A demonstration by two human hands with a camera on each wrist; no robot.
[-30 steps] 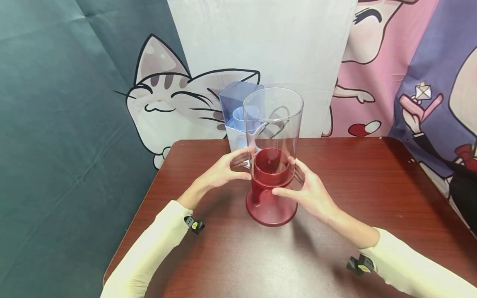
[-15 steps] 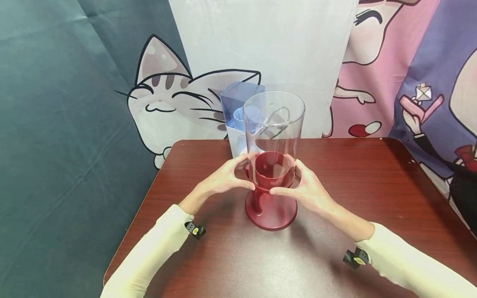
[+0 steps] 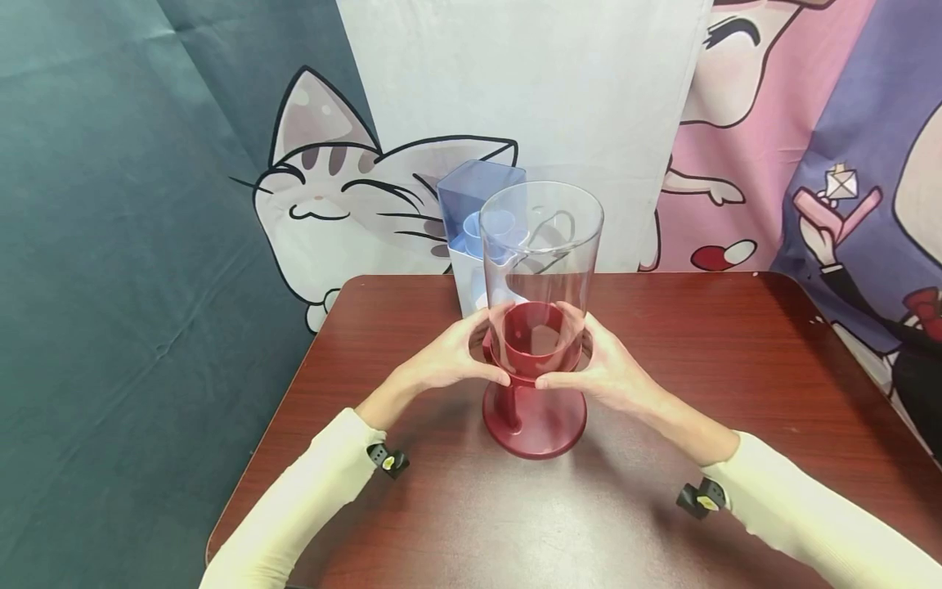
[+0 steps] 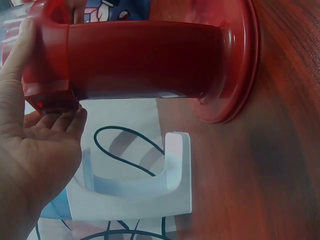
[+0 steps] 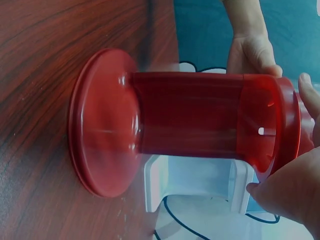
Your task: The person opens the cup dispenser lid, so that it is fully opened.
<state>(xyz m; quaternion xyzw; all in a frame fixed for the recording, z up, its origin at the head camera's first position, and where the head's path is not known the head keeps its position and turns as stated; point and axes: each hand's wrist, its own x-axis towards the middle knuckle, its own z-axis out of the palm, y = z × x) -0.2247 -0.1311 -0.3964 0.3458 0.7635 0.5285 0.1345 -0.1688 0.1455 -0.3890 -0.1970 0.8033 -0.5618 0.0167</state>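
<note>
A tall dispenser with a red stand (image 3: 536, 425) and a clear cylinder (image 3: 543, 254) stands upright before me in the head view. My left hand (image 3: 445, 356) grips the red collar at the cylinder's foot from the left, thumb in front and fingers behind. From the other side my right hand (image 3: 616, 370) holds the same collar, its thumb tip close to the left one. The left wrist view shows the red column (image 4: 145, 60) and fingers curled under the collar. In the right wrist view the round base (image 5: 107, 125) is at the tabletop.
Behind the dispenser stands a white and blue dispenser (image 3: 459, 221) with a translucent lid, partly hidden by the cylinder. The brown wooden table (image 3: 721, 352) has rounded back corners. Beyond it hangs a cloth backdrop (image 3: 589, 82) with cartoon figures.
The dispenser has come slightly down and toward me. My left hand has slid down and right along it, so its thumb now rests on the collar near the right thumb.
</note>
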